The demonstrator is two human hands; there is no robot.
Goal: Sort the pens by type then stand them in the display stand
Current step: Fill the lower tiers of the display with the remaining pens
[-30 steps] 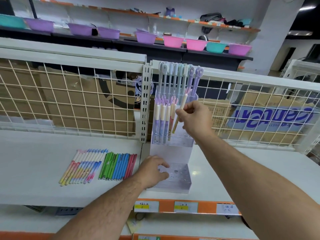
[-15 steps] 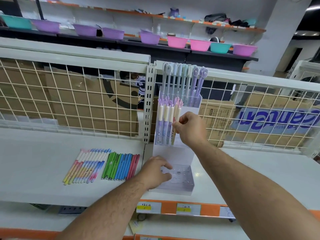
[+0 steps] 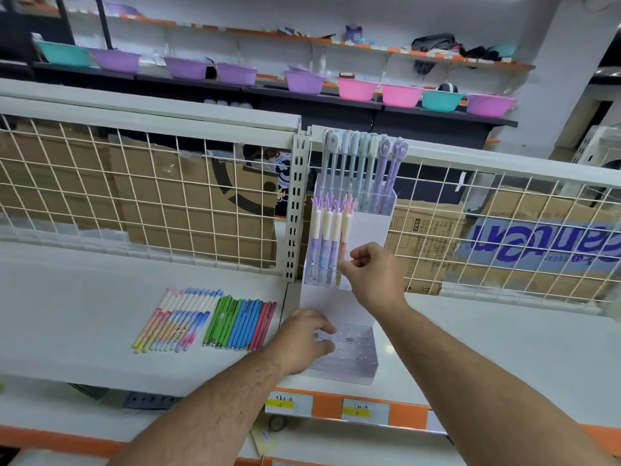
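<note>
As left hand (image 3: 302, 341) holds the stand (image 3: 357, 363), right hand (image 3: 373, 277) pinches a pen (image 3: 345, 230).

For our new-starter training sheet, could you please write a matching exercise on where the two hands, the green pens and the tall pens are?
1 left hand
2 right hand
3 green pens
4 tall pens

A flat on the shelf
B holding the stand's bottom tier
C pinching a pen in the middle tier
D upright in the top tier

Pairs: 1-B, 2-C, 3-A, 4-D.
</note>
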